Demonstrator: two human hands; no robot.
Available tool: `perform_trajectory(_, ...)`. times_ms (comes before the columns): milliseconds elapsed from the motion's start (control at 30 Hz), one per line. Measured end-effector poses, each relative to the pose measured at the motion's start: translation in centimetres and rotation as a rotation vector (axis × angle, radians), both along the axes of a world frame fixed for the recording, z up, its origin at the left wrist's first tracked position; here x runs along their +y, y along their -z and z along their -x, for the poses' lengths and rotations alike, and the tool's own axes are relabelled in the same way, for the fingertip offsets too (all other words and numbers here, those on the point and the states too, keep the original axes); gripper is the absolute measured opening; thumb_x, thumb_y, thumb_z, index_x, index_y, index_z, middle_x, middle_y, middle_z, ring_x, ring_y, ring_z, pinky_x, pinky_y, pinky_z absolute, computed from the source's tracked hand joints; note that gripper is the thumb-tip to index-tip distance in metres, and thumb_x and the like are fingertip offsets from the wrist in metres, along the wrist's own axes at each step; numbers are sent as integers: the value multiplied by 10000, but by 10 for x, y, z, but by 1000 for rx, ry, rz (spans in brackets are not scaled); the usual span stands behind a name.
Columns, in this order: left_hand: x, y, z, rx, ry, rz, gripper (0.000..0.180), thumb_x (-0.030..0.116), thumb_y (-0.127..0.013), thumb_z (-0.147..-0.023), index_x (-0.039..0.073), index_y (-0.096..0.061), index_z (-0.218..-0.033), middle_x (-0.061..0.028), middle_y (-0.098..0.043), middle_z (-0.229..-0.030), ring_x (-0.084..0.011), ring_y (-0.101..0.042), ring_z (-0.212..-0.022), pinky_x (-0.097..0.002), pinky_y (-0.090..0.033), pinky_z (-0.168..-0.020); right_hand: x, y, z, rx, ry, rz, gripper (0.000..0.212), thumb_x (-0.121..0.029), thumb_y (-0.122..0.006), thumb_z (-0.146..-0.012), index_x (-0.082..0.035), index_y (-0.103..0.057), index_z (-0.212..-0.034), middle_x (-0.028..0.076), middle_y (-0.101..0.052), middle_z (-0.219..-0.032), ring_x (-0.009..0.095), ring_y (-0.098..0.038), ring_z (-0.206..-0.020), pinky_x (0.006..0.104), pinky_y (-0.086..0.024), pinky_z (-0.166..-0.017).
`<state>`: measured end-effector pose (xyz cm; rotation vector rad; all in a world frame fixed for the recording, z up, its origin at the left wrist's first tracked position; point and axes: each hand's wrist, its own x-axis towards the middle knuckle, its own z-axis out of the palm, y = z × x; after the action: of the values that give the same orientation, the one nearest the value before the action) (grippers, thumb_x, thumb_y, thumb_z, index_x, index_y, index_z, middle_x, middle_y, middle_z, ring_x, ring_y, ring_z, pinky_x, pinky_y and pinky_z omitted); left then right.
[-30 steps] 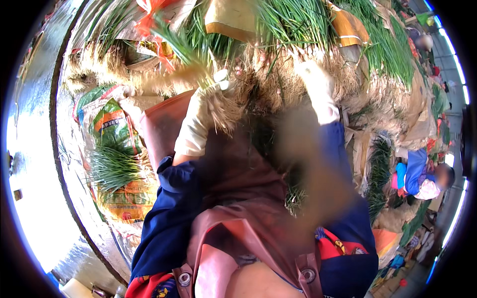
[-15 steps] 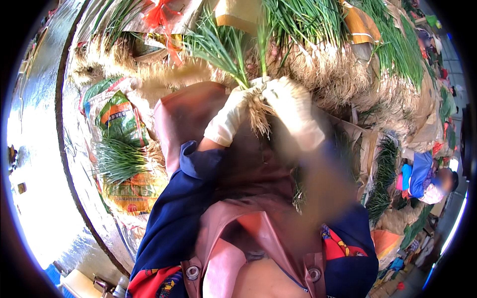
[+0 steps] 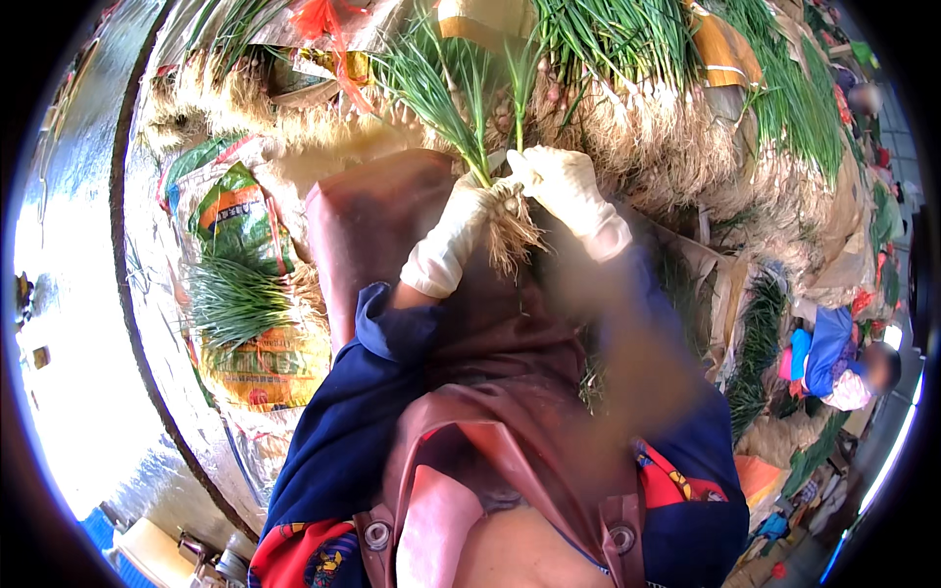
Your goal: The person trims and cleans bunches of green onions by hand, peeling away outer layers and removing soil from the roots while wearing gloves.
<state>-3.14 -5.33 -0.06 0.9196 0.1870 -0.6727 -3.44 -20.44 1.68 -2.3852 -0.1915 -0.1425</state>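
My left hand (image 3: 459, 227), in a white glove, is closed round a small bunch of spring onions (image 3: 477, 157). Their green leaves point up and away, and pale, stringy roots (image 3: 514, 238) hang below my fingers. Close beside it, my right hand (image 3: 570, 188), gloved too, pinches the base of a thinner green stalk (image 3: 520, 116). The fingertips of both hands nearly meet over the bunch. Beneath them a brown apron (image 3: 377, 211) covers my lap.
Rooted spring onions (image 3: 667, 127) lie heaped along the far side. A smaller bunch (image 3: 235, 299) rests on a printed yellow sack (image 3: 265, 377) at left. Another leafy pile (image 3: 757, 358) lies at right, near a person in blue (image 3: 828, 353). Red plastic ribbon (image 3: 338, 59) hangs far left.
My right hand has shifted slightly up and left, closer to the left hand, and is less blurred. The left hand keeps its hold on the bunch, nearly in place.
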Motion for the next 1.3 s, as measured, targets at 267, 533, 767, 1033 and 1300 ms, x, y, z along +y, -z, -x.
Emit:
perform_trajectory(267,15,6,-2,-53,87,122,340,99,-555,-876,3,-519,-1200,-72,-646,-907,-116,-601,-753,-228,-495,-644,-16,-15,-12,256,347,-949,381,-427,-499,-901,-101,-575,-718,8,-571,-629,87,-509,-555,237,-404,-538)
perform_trajectory(533,29,8,3,248,203,420,336,174,-539,-883,2,-527,-1171,-79,-631,-814,-179,-599,-611,-353,-527,-559,11,25,-30,674,181,-1041,265,-361,-583,-865,-103,-627,-902,-12,-594,-744,74,-503,-575,224,-371,-565)
perform_trajectory(767,67,-25,4,313,201,435,248,188,-540,-883,-8,-567,-1032,24,-458,-574,-103,-410,-467,-245,-388,-460,-51,33,1,678,119,-852,341,-373,-476,-902,-73,-637,-916,17,-642,-741,123,-515,-569,258,-409,-538)
perform_trajectory(1033,44,-51,-2,159,-33,267,377,257,-577,-871,34,-522,-1170,-40,-586,-832,-175,-603,-762,-282,-518,-702,-108,6,-12,38,402,680,348,-473,-630,-761,-132,-568,-730,-19,-547,-582,162,-579,-560,321,-452,-491)
perform_trajectory(1300,5,10,-18,146,75,176,345,226,-546,-883,82,-537,-1197,-45,-620,-1009,-88,-451,-620,-227,-433,-564,-41,-10,-14,-236,117,733,144,-223,-599,-818,-90,-588,-764,-4,-580,-710,99,-557,-602,235,-473,-517)
